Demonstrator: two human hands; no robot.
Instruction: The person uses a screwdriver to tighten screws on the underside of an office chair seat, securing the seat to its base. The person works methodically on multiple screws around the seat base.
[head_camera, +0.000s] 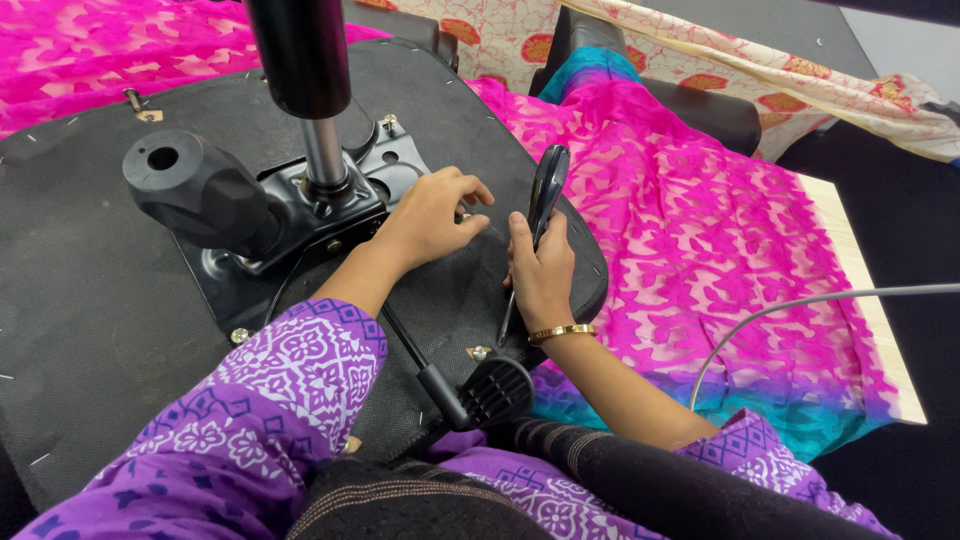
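Observation:
An upturned office chair seat (110, 300) lies in front of me, its black underside up. A metal mechanism plate (330, 205) with a gas cylinder (305, 80) and a black knob (195, 190) is bolted to it. My left hand (435, 215) rests on the seat beside the plate, fingers curled over a bolt. My right hand (540, 275) grips a black-handled screwdriver (545, 190), its thin shaft pointing down at the seat near a bolt (482, 352). A black lever with a paddle end (495, 390) lies close to my lap.
Bright pink patterned cloth (700, 230) with a teal border covers a wooden board (860, 260) on the right. A cream cloth with orange motifs (800, 80) lies behind. A grey cable (800, 305) crosses the right side. Another bolt (240, 335) sits at the plate's near corner.

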